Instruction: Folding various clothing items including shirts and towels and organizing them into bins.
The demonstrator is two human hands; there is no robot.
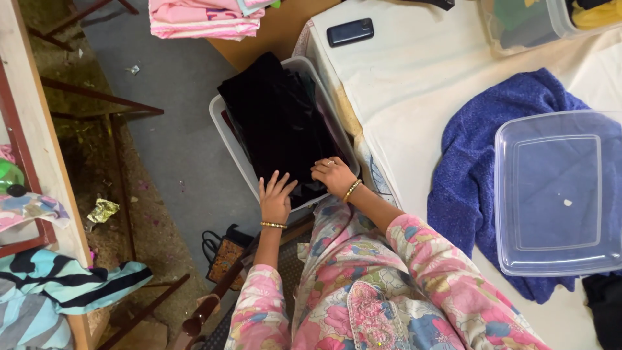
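A folded black cloth (275, 123) fills a clear plastic bin (223, 133) standing on the grey floor (175, 129), close against the tabletop (414, 84) edge; open floor lies to its left. Left hand (275, 198) rests flat on the cloth, grip apart with fingers spread. Right hand (334, 175) presses beside it, fingers curled loosely, clamped on nothing. A clear lid (557, 194) lies on a blue sweater (479, 162).
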